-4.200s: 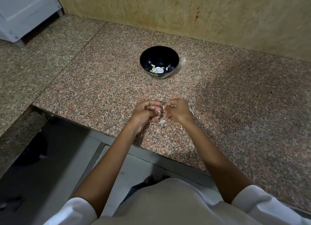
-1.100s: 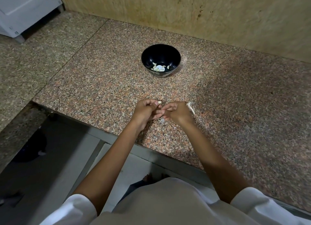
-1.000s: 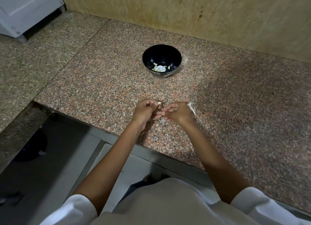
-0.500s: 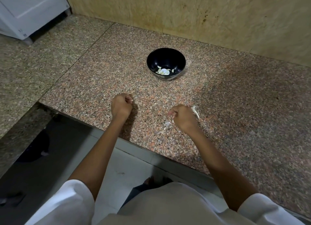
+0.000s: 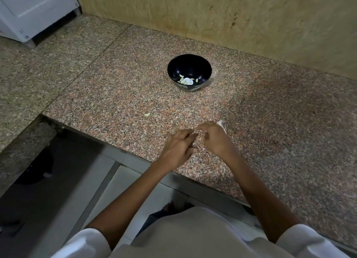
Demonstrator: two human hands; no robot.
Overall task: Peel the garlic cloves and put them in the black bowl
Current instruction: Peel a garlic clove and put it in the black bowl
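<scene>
The step in hand is peeling. Both hands are together just above the table (image 5: 270, 122), near its front edge. The right hand (image 5: 214, 140) is curled around a garlic piece (image 5: 220, 124), and its white tip pokes out behind the fingers. The left hand (image 5: 178, 146) reaches in to meet the right hand, but I cannot tell if it pinches anything. Next, I think the left fingers must gently pull off the thin skin. A loose clove (image 5: 147, 114) lies alone toward the table's front left corner. The black bowl (image 5: 193, 62) sits toward the back edge, well apart from the hands, with a few peeled cloves (image 5: 186, 81) at its bottom.
</scene>
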